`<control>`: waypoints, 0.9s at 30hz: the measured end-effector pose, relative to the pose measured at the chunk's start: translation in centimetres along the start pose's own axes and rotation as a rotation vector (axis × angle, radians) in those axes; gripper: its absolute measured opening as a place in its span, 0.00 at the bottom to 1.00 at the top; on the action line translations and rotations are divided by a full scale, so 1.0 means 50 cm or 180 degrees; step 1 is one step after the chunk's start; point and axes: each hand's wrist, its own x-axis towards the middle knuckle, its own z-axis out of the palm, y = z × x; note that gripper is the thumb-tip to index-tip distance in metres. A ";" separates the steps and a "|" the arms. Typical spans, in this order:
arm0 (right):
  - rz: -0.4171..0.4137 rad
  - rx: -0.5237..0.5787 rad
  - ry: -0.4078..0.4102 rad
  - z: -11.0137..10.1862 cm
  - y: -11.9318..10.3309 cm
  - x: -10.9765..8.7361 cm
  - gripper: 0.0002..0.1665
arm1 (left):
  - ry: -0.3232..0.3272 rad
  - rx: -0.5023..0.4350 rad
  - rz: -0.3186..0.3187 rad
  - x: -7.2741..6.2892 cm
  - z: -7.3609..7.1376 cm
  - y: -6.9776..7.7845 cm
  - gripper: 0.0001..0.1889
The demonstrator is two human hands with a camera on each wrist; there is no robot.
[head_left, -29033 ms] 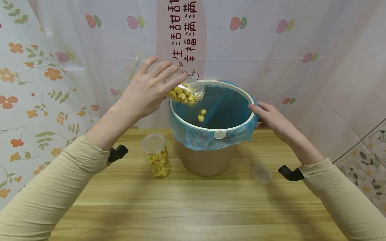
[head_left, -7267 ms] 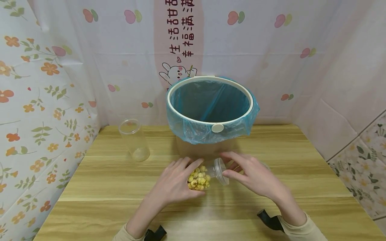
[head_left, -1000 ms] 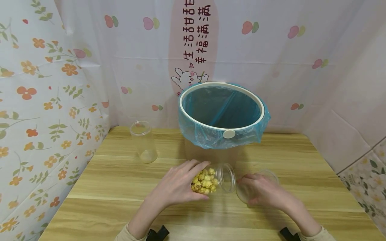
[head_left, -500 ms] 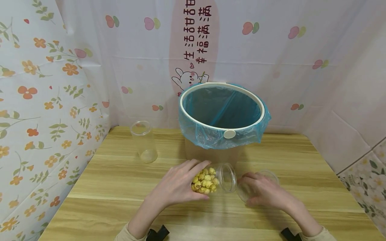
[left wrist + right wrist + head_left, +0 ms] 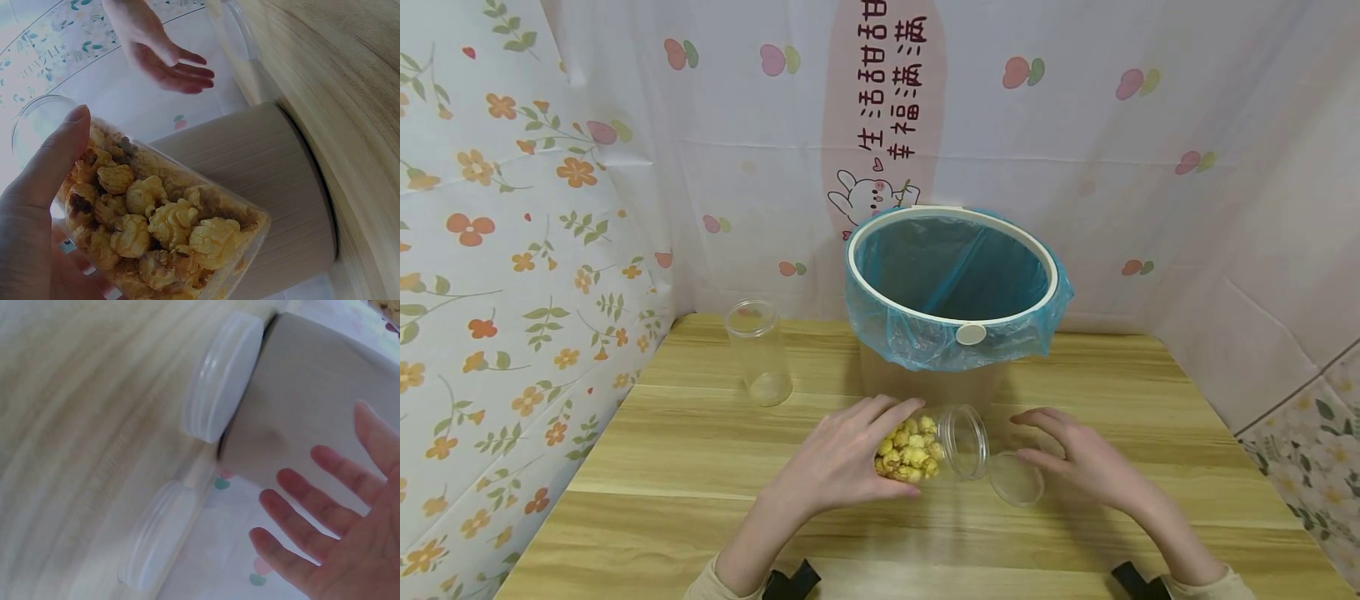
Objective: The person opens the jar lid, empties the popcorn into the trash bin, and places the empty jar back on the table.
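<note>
My left hand (image 5: 831,462) grips a clear plastic jar (image 5: 964,442) of yellow popcorn (image 5: 910,450). The jar lies tilted on its side, its uncapped mouth facing right. In the left wrist view, popcorn (image 5: 144,212) fills the part of the jar near the hand. My right hand (image 5: 1082,458) is apart from everything, fingers spread and gently bent, as the right wrist view also shows. A round clear lid (image 5: 1017,479) lies on the table between the jar's mouth and that hand. Both lids show in the right wrist view, the nearer one (image 5: 159,537) and the one by the bin (image 5: 225,375).
A beige bin (image 5: 932,383) stands behind the hands, its blue liner bag (image 5: 917,337) folded over under a white ring (image 5: 951,319). At left an uncapped clear jar (image 5: 760,358) without popcorn stands upright on the wooden table (image 5: 700,467). Printed cloth hangs behind.
The right hand has let go of the lid, leaving it on the table, and moved slightly right with its fingers opening. The left hand and popcorn jar have stayed put.
</note>
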 end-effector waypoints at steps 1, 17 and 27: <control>0.0080 0.0066 0.0011 -0.004 0.000 0.001 0.24 | 0.0004 0.0000 0.0002 0.000 -0.001 0.000 0.51; 0.0382 0.0487 0.0199 -0.079 -0.004 0.030 0.25 | 0.0165 -0.0083 -0.0014 -0.001 -0.015 0.005 0.51; 0.0252 0.0527 0.0420 -0.133 -0.009 0.051 0.21 | 0.0243 -0.0080 -0.0047 -0.001 -0.023 0.004 0.52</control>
